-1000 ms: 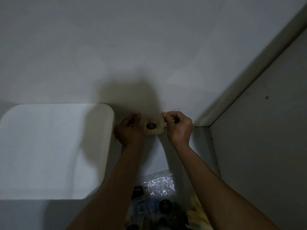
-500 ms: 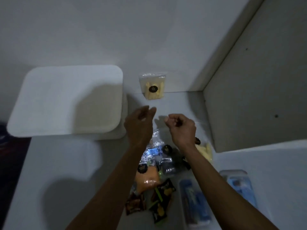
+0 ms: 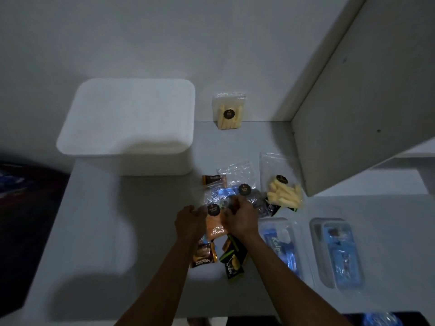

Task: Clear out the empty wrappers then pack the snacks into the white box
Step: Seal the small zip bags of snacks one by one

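The white box (image 3: pixel 131 128) stands shut under its lid at the back left of the grey table (image 3: pixel 122 231). A clear bag of yellow sticks (image 3: pixel 228 114) leans upright against the wall beside it. In the snack pile, my left hand (image 3: pixel 190 222) and my right hand (image 3: pixel 240 217) curl their fingers on the top corners of an orange snack bag (image 3: pixel 215 229) with a black sticker. Around it lie crumpled clear wrappers (image 3: pixel 237 175), a second bag of yellow sticks (image 3: pixel 284 194), a brown packet (image 3: pixel 203 254) and a green-black packet (image 3: pixel 233 262).
Two clear trays with blue packs (image 3: pixel 282 245) (image 3: pixel 339 252) lie to the right of the pile. A white cabinet panel (image 3: pixel 362 114) rises at the right and overhangs the table. A dark drop-off (image 3: pixel 26 220) lies past the table's left edge.
Both hands let go of the yellow-stick bag, left leaning on the wall, and drew back to the pile, where they now grip the orange bag. The view tilted down.
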`<state>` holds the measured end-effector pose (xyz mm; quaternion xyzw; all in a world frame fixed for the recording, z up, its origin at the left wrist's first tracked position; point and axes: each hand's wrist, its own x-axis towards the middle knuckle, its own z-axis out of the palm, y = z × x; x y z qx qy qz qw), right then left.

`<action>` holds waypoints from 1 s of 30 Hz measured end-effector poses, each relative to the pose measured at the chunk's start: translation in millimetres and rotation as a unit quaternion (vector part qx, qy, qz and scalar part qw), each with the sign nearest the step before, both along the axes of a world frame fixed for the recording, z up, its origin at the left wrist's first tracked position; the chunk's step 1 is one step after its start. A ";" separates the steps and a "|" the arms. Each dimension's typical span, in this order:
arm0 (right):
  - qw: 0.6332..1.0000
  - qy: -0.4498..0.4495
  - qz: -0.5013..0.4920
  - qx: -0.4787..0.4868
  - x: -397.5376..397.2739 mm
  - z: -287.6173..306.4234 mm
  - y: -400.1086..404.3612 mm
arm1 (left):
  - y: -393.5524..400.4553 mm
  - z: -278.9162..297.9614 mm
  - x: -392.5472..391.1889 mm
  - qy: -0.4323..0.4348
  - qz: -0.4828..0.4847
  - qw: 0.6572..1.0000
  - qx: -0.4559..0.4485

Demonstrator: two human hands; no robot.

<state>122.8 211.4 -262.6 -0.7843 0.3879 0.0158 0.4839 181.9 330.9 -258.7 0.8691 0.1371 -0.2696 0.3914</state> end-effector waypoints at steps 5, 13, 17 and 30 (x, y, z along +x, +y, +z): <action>0.999 -0.006 -0.022 0.049 0.4 -2.7 -0.7 | -7.5 1.1 -3.3 -0.025 0.042 0.998 -0.034; 0.993 -0.081 -0.005 0.088 -5.3 31.9 -5.0 | 13.9 35.4 -7.1 -0.057 0.051 0.983 -0.165; 0.976 -0.194 0.020 0.101 2.2 80.5 -7.8 | 34.2 71.5 -4.0 -0.077 0.025 0.969 -0.233; 0.943 -0.313 0.070 0.092 -27.9 197.0 32.8 | 89.6 191.9 -28.4 -0.250 0.016 0.895 -0.370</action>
